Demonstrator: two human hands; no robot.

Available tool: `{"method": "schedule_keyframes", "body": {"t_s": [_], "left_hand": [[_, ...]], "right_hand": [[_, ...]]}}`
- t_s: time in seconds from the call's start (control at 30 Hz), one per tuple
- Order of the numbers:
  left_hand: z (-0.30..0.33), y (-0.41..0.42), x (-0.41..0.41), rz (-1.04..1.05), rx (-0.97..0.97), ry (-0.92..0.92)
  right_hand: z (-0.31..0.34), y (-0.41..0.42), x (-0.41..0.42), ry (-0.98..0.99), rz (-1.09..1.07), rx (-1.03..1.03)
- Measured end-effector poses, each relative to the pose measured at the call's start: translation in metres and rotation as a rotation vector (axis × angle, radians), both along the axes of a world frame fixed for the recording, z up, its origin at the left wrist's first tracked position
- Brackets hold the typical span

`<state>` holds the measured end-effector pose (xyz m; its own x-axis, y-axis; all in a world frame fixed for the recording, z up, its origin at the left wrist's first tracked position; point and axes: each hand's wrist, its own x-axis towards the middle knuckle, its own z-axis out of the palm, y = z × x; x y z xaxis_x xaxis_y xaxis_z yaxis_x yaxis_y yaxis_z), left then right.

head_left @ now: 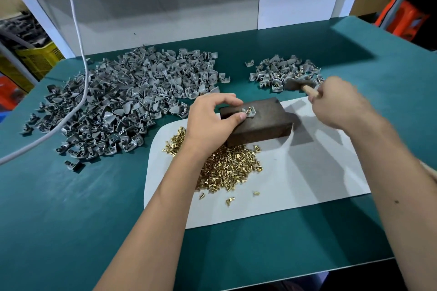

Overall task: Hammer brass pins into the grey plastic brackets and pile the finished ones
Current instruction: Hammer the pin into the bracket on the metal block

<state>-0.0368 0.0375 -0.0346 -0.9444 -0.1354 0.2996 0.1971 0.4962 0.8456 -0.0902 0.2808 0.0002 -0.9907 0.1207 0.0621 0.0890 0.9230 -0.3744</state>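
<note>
Head view, looking down at a teal worktop (71,208) with both forearms reaching in. At centre a dark wooden block (260,123) sits on a white mat (307,172). On top of the block lies one grey plastic bracket (250,111) with a brass pin standing in it. The left hand (212,120) steadies this bracket, thumb and fingertips pinching its left side. The right hand (338,104) is wrapped around the wooden handle of a small hammer (300,85), whose dark head is blurred and raised above and to the right of the block, well apart from the pin.

A heap of loose brass pins (227,168) lies on the mat just in front of the block, partly under the left wrist. To the left spreads a large pile of unfinished brackets (123,101), with a white cable (80,59) draped across it. Behind the hammer, at upper right, sits a much smaller pile of finished brackets (281,71), brass glinting in several.

Judging by the two piles, the job is at an early stage: a small share is done and most brackets remain. The pin in hand looks not yet driven home.

No brand, label or readable writing is visible.
</note>
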Motion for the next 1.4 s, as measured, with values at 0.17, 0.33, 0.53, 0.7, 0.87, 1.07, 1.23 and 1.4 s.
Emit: {"method": "schedule_keyframes", "body": {"t_s": [0.17, 0.33, 0.53, 0.7, 0.87, 1.07, 1.23, 1.4], "left_hand": [[0.000, 0.003, 0.000, -0.001, 0.033, -0.008], [-0.001, 0.004, -0.003, -0.018, 0.045, -0.042], [0.002, 0.005, -0.005, -0.039, 0.073, -0.094], [0.003, 0.005, -0.003, -0.039, 0.081, -0.102], [0.005, 0.007, -0.003, -0.029, 0.109, -0.109], [0.002, 0.007, -0.003, -0.031, 0.096, -0.118], [0.005, 0.007, -0.003, -0.019, 0.102, -0.135], [0.005, 0.008, -0.001, -0.032, 0.126, -0.144]], "right_hand": [[0.019, -0.009, 0.009, 0.137, 0.217, -0.234], [0.026, -0.034, 0.023, 0.129, 0.453, -0.204], [0.031, -0.047, 0.031, 0.182, 0.481, -0.054], [0.027, -0.056, 0.038, 0.282, 0.473, 0.014], [0.030, -0.051, 0.033, 0.163, 0.439, 0.123], [0.021, -0.061, 0.043, 0.187, 0.410, 0.049], [0.038, -0.052, 0.037, 0.235, 0.400, 0.156], [0.026, -0.066, 0.049, 0.177, 0.436, 0.076]]}}
